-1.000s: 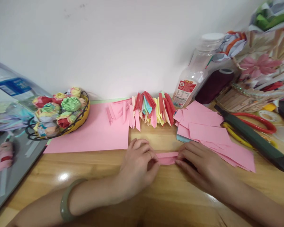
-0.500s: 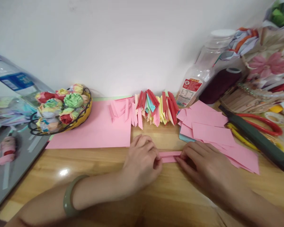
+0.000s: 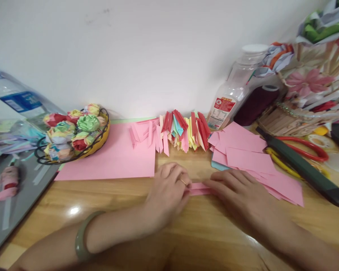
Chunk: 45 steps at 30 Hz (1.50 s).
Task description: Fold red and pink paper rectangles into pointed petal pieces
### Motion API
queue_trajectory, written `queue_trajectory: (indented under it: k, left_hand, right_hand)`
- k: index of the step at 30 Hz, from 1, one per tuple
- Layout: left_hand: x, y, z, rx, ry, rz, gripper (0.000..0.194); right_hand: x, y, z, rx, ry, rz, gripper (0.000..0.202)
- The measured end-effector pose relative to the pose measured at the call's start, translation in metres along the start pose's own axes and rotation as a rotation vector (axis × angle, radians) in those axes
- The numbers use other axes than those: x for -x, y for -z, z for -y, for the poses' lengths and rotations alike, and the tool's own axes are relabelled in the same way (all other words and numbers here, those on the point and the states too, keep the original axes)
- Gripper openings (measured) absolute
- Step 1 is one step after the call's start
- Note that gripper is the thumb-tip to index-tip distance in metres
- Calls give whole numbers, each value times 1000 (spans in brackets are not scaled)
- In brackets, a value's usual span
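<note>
**Pink strip pinned at both ends, centre frame**

Mostly hidden: only the middle of the folded pink strip [image 3: 199, 188] visible, both ends covered by the left hand [image 3: 167, 194] and right hand [image 3: 237, 192]. Lying flat on the counter [image 3: 115, 203], long axis running left to right across the frame. Fingers [image 3: 214, 185] of both hands curled down and pressing on the strip. Below the row of folded paper pieces [image 3: 180, 131]; pink sheets [image 3: 248, 158] just right.
</note>
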<state>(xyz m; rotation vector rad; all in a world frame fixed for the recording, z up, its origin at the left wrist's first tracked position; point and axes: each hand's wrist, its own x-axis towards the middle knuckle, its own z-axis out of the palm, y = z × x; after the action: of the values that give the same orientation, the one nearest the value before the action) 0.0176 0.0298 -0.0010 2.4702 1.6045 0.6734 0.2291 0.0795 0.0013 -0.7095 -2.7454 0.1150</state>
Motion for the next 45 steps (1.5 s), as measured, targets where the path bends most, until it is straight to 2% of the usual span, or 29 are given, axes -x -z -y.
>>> queue_trajectory:
  k: [3, 5, 8, 12, 15, 20, 24, 28, 33, 35, 39, 42, 45]
  left_hand:
    - [1, 0, 4, 50, -157, -34, 15]
    - [2, 0, 5, 63, -193, -50, 17]
    - [5, 0, 4, 64, -222, -68, 19]
    - [7, -2, 2, -20, -287, -84, 14]
    - [8, -4, 3, -55, -303, -97, 16]
    - [5, -2, 3, 34, -247, -98, 16]
    - [4, 1, 1, 48, -215, -90, 16]
    - [3, -1, 1, -19, -250, -92, 16]
    - [6, -9, 0, -93, -290, -201, 10]
    - [7, -10, -1, -110, -294, -188, 13]
    - [10, -5, -2, -189, -388, -59, 9]
    - [13, -1, 0, -216, -442, 14, 14]
    - [17, -3, 3, -195, -445, 17, 18]
  right_hand:
    - [4, -1, -3, 2, 106, 40, 30]
    - [6, -4, -6, 1, 120, 35, 31]
    - [7, -10, -8, -12, 67, -14, 26]
    - [5, -14, -5, -125, -79, -105, 11]
    - [4, -12, -3, -258, -128, -82, 8]
    - [3, -10, -2, -398, -198, -33, 9]
    - [1, -12, -1, -392, -247, -22, 11]
    - [-2, -11, 0, -364, -281, -5, 11]
    - [-6, -6, 0, -367, -318, 33, 10]
    - [-8, -4, 1, -373, -338, 53, 9]
    - [-11, -2, 4, -378, -371, 55, 9]
    - [-11, -2, 4, -376, -368, 61, 10]
    - [-10, -3, 4, -370, -370, 63, 11]
